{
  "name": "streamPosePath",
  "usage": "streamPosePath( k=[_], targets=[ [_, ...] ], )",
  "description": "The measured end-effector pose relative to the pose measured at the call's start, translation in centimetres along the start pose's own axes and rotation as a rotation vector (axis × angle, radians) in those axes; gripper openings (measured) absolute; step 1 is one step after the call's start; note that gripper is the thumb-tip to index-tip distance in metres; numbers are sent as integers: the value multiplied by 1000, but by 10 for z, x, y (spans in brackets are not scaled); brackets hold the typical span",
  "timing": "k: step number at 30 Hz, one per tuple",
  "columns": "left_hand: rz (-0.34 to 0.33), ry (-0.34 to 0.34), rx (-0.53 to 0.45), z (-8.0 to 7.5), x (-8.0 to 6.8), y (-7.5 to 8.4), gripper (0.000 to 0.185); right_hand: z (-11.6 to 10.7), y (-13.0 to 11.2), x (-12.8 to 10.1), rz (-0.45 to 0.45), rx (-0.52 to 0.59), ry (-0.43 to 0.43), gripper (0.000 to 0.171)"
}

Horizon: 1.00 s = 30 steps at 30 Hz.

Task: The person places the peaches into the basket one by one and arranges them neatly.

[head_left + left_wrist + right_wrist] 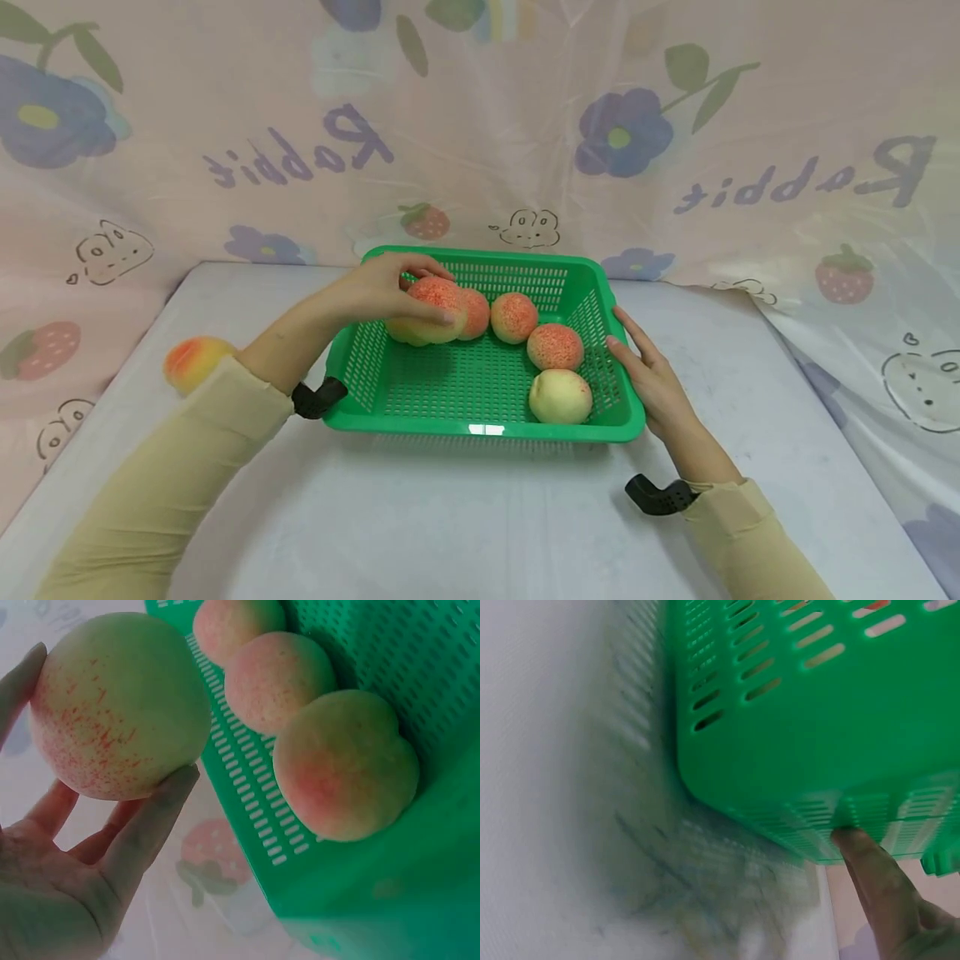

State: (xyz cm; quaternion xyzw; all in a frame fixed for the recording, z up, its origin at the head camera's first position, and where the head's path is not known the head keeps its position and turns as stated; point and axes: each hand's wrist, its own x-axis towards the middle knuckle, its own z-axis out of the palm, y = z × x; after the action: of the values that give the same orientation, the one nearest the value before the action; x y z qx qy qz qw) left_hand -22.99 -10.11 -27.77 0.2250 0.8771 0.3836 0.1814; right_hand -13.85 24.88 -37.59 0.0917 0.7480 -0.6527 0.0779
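Now pinching a peach (pixel 438 293) over the left end of the green basket (pixel 420 427) with the left hand (pixel 382 290), resting near-straight fingers of the right hand (pixel 658 383) against its right side, and possibly risking jostling the neighbouring peaches (pixel 477 313) by releasing too high!

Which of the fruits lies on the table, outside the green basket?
The orange-yellow fruit beside the left forearm; the others lie in the basket, except the peach in the left hand.
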Motion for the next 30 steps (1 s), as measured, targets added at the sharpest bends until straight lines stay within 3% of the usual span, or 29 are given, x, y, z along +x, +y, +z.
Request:
streamPosePath(
  k=[4, 8, 19, 30],
  targets=[
    [41, -24, 26, 8, 7, 7, 51, 0, 0, 0, -1, 6, 0, 63],
    [41, -56, 20, 15, 13, 12, 52, 0, 0, 0, -5, 11, -1, 63],
    [50, -163, 19, 35, 34, 7, 52, -1, 0, 2, -6, 19, 2, 63],
    [94, -332, -6, 55, 51, 4, 50, -2, 1, 2, -11, 23, -1, 63]
  ],
)
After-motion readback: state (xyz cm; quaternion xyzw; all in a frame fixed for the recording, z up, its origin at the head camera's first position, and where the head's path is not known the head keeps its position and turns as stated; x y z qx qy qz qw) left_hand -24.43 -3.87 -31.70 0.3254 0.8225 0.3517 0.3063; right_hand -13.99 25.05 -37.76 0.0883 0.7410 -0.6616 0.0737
